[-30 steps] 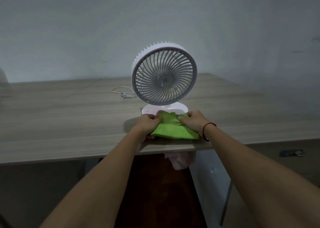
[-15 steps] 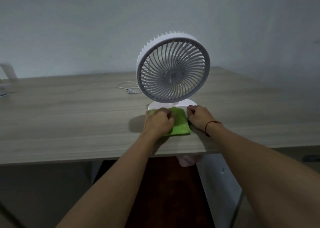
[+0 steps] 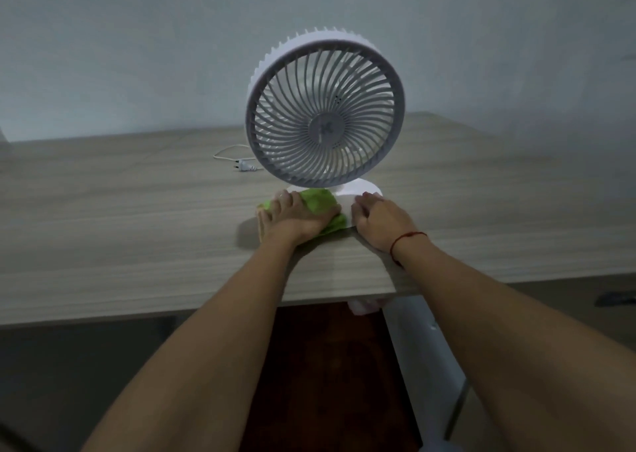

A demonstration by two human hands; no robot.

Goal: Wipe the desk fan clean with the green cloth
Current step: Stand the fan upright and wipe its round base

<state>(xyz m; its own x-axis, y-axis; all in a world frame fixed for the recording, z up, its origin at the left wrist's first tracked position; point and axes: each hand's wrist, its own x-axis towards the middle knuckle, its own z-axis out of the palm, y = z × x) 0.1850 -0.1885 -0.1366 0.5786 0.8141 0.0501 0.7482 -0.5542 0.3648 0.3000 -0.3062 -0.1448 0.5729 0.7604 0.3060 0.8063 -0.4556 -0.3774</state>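
While the left hand (image 3: 296,219) presses flat, fingers spread, on the green cloth (image 3: 318,202) at the front base of the desk fan (image 3: 325,121), the right hand (image 3: 378,221) rests bent fingers on that base, just beside the cloth; whether it grips cannot be told.

Item: two bare forearms, with left hand (image 3: 292,219) and right hand (image 3: 380,222); thin red string bracelet (image 3: 409,235) encircling right wrist.

White fan (image 3: 325,114), spiral grille; green cloth (image 3: 318,201); grey woodgrain desk (image 3: 137,217); red wrist string (image 3: 407,240).
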